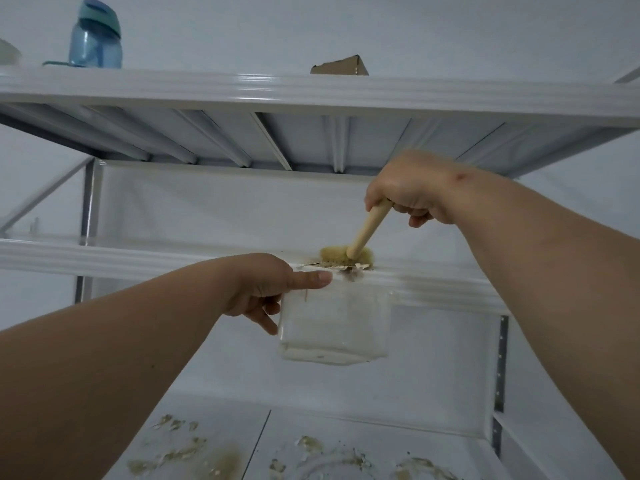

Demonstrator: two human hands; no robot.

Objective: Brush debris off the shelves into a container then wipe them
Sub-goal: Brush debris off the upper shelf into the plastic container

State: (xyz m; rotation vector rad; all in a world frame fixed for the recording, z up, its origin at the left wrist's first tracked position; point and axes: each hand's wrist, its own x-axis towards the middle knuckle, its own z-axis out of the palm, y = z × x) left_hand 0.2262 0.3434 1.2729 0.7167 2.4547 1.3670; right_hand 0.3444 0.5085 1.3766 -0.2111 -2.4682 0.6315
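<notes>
My right hand (410, 187) grips the wooden handle of a brush (365, 233), whose tan bristles (334, 255) rest on the middle white shelf (138, 259) at its front edge. Small bits of debris (348, 270) lie at that edge beside the bristles. My left hand (263, 289) holds a clear plastic container (334, 327) up against the shelf's front lip, just below the debris, thumb along its rim and fingers at its left side.
The lower shelf (433, 455) carries several patches of flaky debris (183, 452). On the top shelf (311, 95) stand a blue bottle (95, 38) at left and a cardboard piece (341, 67) near the middle. A perforated metal upright (500, 362) runs down the right.
</notes>
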